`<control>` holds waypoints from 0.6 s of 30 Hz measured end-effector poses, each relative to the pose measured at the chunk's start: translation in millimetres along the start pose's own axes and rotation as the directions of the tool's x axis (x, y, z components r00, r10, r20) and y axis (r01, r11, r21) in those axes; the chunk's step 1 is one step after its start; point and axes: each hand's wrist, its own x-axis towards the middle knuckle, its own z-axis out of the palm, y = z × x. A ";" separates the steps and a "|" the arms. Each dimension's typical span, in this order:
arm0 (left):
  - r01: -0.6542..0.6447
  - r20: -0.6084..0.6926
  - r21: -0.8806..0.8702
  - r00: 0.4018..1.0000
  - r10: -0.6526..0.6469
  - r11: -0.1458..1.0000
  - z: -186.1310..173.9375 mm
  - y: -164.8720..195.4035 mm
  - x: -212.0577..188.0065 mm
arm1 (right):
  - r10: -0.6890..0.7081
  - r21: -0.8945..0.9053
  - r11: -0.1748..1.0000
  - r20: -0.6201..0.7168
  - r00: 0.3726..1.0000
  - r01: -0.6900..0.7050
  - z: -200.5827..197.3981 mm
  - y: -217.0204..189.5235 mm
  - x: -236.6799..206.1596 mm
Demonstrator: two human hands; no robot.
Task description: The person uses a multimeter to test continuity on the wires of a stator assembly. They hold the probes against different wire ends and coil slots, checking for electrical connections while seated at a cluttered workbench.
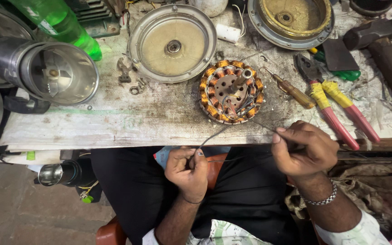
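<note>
A round stator (231,91) wound with copper coils lies on the grimy workbench (114,122), a short shaft rising from its middle. Thin lead wires (214,136) run from its near edge down toward me. My left hand (188,171) is closed around one wire just below the bench edge, thumb on top. My right hand (303,149) pinches another thin wire near the bench edge, right of the stator.
A round metal motor cover (172,43) lies behind the stator, a second cover (291,18) at back right. Red-and-yellow pliers (336,109) and a screwdriver (291,90) lie to the right. A steel jar (46,70) and a green bottle (60,22) sit left.
</note>
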 end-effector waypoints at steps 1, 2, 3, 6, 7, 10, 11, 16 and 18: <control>0.004 -0.003 -0.002 1.000 -0.004 1.000 0.1 0.6 -0.2 | 0.011 0.002 1.000 0.003 1.000 -0.011 -0.1 0.1 -0.1; 0.008 -0.005 -0.004 1.000 -0.008 1.000 0.2 1.3 -0.4 | 0.021 0.003 1.000 0.005 1.000 -0.021 -0.2 -0.1 -0.2; 0.013 -0.007 -0.006 1.000 -0.013 1.000 0.2 1.5 -0.3 | 0.032 0.005 0.999 0.008 0.999 -0.032 -0.5 0.2 -0.8; 0.022 -0.008 0.000 1.000 -0.022 1.000 -0.7 2.9 0.7 | 0.020 0.019 1.000 0.005 1.000 -0.020 0.4 0.6 -1.0; 0.023 -0.011 0.003 1.000 -0.023 1.000 -0.7 3.2 0.6 | 0.012 0.022 1.000 0.006 1.000 -0.012 0.4 0.8 -0.9; 0.029 -0.017 0.008 0.999 -0.029 1.000 -0.9 3.9 0.0 | -0.015 0.043 0.999 0.010 1.000 0.014 1.1 1.5 0.6; 0.032 -0.016 0.010 0.999 -0.032 0.999 -1.9 4.8 -0.3 | -0.026 0.058 0.998 0.009 1.000 0.025 1.6 1.3 1.2; 0.041 -0.024 0.007 0.999 -0.040 0.999 -1.7 4.1 -0.6 | -0.057 0.087 0.995 0.009 0.998 0.056 2.7 3.2 3.3; 0.040 -0.024 0.007 0.999 -0.040 0.999 -1.5 3.5 -0.2 | -0.053 0.072 0.996 0.024 0.998 0.051 2.0 3.2 3.1</control>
